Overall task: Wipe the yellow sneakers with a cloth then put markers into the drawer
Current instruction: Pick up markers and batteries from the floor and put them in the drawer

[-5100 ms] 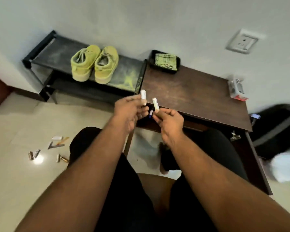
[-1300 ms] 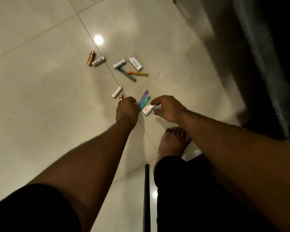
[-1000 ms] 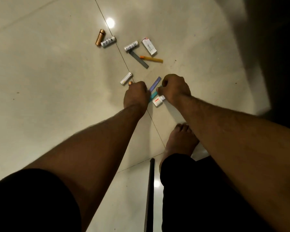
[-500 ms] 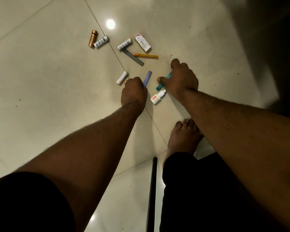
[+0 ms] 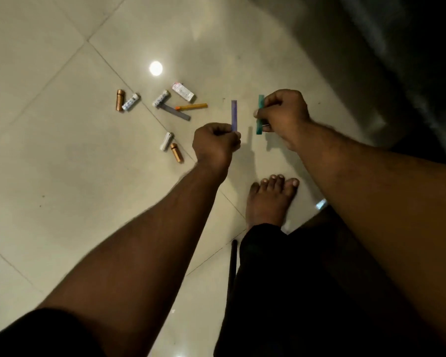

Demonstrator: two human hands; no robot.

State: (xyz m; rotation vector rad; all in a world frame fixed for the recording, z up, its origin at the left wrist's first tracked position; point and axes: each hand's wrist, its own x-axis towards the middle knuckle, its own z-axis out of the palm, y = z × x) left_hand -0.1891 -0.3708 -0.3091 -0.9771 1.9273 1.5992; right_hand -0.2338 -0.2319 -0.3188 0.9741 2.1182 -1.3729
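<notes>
My left hand point(image 5: 215, 144) pinches the lower end of a purple marker point(image 5: 234, 115), which stands upright above the tiled floor. A teal marker point(image 5: 260, 113) is gripped near its middle by my right hand point(image 5: 283, 115), just to the right of the purple one. On the floor to the left lie an orange marker point(image 5: 192, 106) and a grey-purple marker point(image 5: 177, 113). The yellow sneakers, the cloth and the drawer are out of view.
Small cylinders lie scattered on the floor point(image 5: 62, 155): a copper one point(image 5: 119, 99), white printed ones point(image 5: 131, 101) point(image 5: 161, 98), a white-and-copper pair point(image 5: 171, 146), and a small white box point(image 5: 182, 92). My bare foot point(image 5: 271, 199) stands below the hands. Dark furniture point(image 5: 410, 60) fills the right side.
Both hands have lifted off the floor, each raising a marker. The small white bottle that lay between them is no longer seen. The view shifted right.
</notes>
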